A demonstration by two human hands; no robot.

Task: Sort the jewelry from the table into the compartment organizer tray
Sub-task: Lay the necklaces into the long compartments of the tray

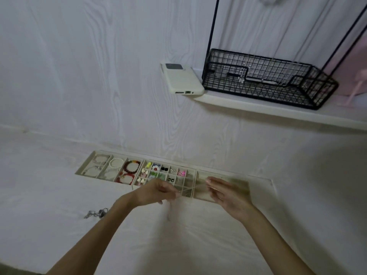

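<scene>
Your left hand hovers at the near edge of the organizer tray, fingertips drawn together in a pinch on one end of a thin chain. Your right hand is raised over the tray's right section, fingers loosely extended with the fingertips pointing left; the chain runs to them, but motion blur hides whether they actually grip it. The chain is stretched between the two hands, above the small grid compartments, and a pale loose end hangs below the left hand over the table.

In the tray's left section, the long compartments hold bracelets: a silver-toned chain bracelet, a white pearl bracelet and two dark red beaded bracelets. The middle grid holds small coloured earrings, one kind per cell. A silver metal piece of jewelry lies on the white table, beside your left forearm, well apart from the tray.

On the shelf above, a cream-cased phone lies just beside a black wire basket.
</scene>
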